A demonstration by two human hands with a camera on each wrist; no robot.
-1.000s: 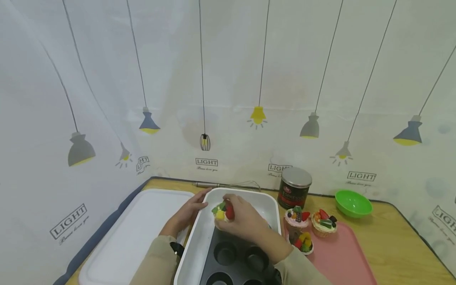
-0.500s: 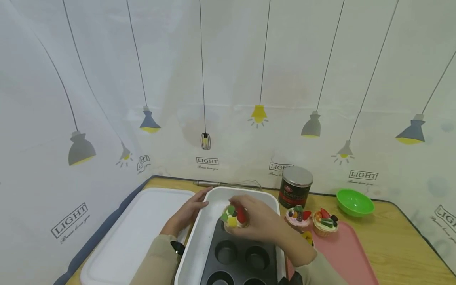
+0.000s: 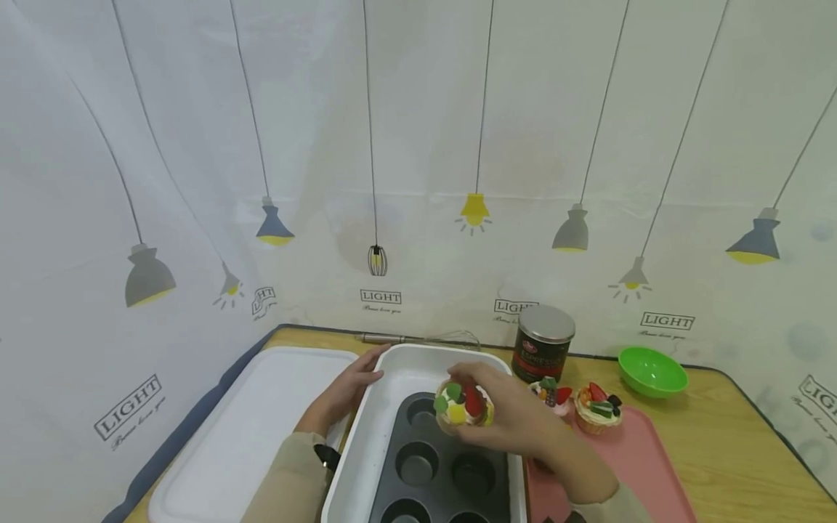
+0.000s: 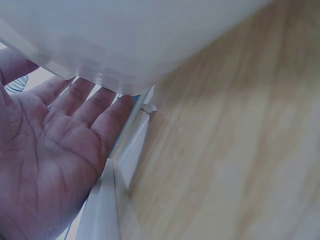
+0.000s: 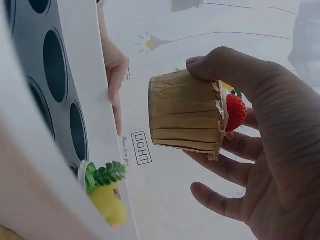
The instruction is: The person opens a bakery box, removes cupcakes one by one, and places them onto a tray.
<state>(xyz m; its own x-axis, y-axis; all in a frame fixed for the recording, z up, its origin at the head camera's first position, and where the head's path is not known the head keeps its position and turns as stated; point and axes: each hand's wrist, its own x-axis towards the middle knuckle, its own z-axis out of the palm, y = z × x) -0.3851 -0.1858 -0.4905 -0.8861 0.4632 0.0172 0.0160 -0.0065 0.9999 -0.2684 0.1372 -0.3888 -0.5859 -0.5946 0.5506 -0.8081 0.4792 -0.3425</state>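
My right hand (image 3: 523, 425) holds a fruit-topped cupcake (image 3: 462, 404) between thumb and fingers, above the far end of a dark muffin pan (image 3: 446, 442). In the right wrist view the cupcake's pleated gold-brown cup (image 5: 185, 112) lies sideways in the grip, and a red strawberry (image 5: 235, 112) shows on top. The pan sits inside a deep white tray (image 3: 362, 443); its visible cups hold nothing. At the tray's far left corner rests my left hand (image 3: 344, 392), thumb at the rim. Its extended fingers (image 4: 107, 117) touch the outer wall in the left wrist view.
Right of the white tray, a pink tray (image 3: 644, 450) carries a cupcake (image 3: 596, 408) and others partly behind my right arm. Behind stand an espresso tin (image 3: 541, 349) and a green bowl (image 3: 652, 372). A whisk (image 3: 386, 338) lies at the back; a white board (image 3: 242, 428) lies left.
My right hand has carried the cupcake rightward across the white tray, uncovering more of the muffin pan. My left hand has stayed at the tray's corner.
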